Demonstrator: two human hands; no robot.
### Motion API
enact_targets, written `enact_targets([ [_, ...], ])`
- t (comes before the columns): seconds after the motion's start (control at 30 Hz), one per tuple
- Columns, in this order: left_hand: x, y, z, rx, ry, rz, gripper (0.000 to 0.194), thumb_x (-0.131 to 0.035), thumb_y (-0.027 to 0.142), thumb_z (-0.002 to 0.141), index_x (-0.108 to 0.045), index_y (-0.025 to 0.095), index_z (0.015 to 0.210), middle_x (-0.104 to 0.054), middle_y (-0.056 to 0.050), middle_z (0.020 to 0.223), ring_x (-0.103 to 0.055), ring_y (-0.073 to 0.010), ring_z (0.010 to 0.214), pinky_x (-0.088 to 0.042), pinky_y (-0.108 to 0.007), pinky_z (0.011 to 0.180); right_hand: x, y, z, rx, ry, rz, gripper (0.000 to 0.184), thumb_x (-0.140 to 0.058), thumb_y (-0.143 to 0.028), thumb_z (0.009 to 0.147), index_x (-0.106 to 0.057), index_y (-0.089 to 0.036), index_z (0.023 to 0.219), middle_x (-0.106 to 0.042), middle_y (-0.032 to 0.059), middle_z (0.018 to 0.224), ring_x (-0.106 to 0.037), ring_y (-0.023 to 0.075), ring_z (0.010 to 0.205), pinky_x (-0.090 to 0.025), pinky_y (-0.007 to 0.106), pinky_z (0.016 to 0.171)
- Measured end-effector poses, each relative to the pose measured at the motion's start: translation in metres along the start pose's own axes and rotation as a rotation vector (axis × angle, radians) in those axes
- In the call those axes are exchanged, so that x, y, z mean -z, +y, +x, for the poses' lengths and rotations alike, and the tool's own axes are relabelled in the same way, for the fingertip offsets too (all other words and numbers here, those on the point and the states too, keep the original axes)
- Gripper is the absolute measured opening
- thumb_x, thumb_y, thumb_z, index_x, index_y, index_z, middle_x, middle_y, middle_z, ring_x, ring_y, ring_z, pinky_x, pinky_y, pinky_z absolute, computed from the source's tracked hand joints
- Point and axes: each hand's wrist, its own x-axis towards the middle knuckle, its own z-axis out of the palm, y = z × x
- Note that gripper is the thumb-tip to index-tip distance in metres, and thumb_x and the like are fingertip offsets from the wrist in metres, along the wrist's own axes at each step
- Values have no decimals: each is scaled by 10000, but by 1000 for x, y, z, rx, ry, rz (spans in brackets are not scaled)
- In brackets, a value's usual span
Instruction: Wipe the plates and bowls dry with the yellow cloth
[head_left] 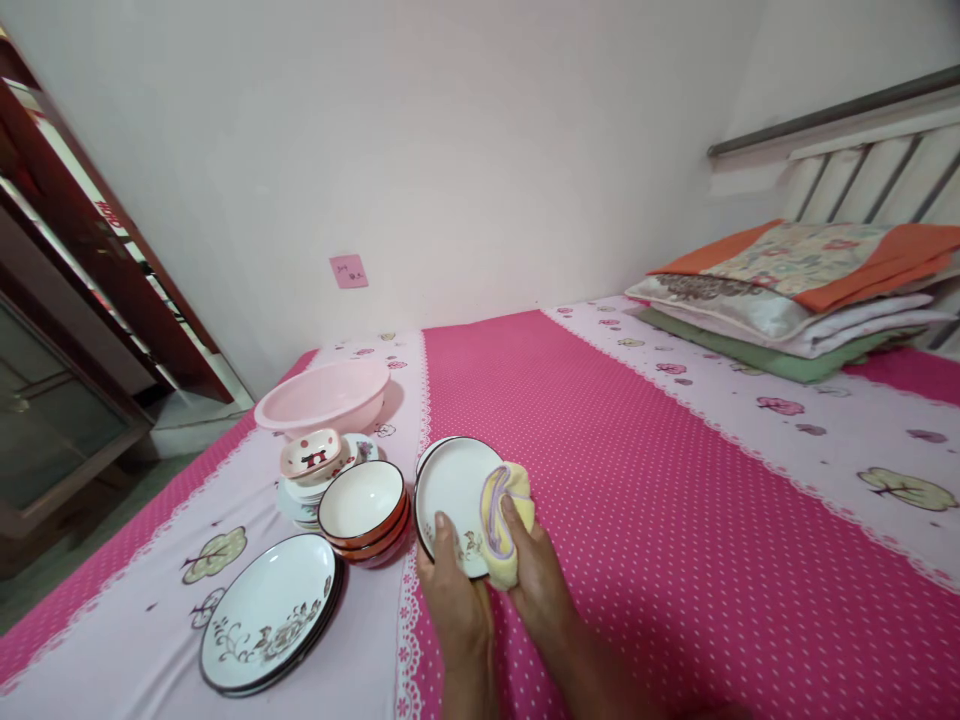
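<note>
A small white plate point(452, 490) with a dark rim and brown flower print is tilted up above the bedspread. My left hand point(454, 598) grips its lower left edge, thumb lying on the face. In my right hand point(538, 568) is a folded yellow cloth point(520, 482) with purple edging, pressed against the plate's right side. Behind the held plate another white dish point(430, 455) shows only its rim. To the left are stacked bowls point(362, 503), white inside and red-brown outside, and a stack of larger flowered plates point(271, 610).
Further left, a small red-patterned dish point(311, 453) tops a pile of plates point(300, 503). A pink basin point(326, 398) stands behind them, near the wall. Folded bedding point(795, 290) lies at the far right beside a white headboard point(877, 170). The pink bedspread point(645, 480) spreads underneath.
</note>
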Motion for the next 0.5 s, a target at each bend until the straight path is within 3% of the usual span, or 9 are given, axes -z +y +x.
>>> enact_targets([
  [0.17,20,27,21,55,-283,166,613,-820,463,810,-668,195,1340,-738,-131,1312,-693,-292,1208,-577,-340,962,41,-47,21,-15,-54,-149,554,-871,-576,707,-725,-169,1053,-804,79,880,-760,273,760,-603,367,688],
  [0.3,31,44,29,193,-436,429,588,-846,522,761,-751,136,1193,-809,-150,1087,-763,-299,990,-601,-348,837,54,-73,19,-33,-198,-266,505,-959,-447,631,-764,-142,984,-786,51,816,-720,219,692,-560,298,615],
  [0.4,30,46,24,217,-464,506,588,-829,543,767,-772,103,1153,-817,-140,904,-772,-303,852,-608,-375,759,48,-76,13,-44,-267,-298,505,-956,-460,630,-777,-142,979,-789,56,830,-720,215,706,-560,296,630],
  [0.5,26,43,19,149,-375,451,585,-845,536,742,-781,95,1122,-808,-123,829,-769,-296,810,-608,-368,728,40,-72,13,-32,-254,-299,529,-938,-505,648,-772,-152,1006,-798,68,880,-733,229,753,-570,309,668],
])
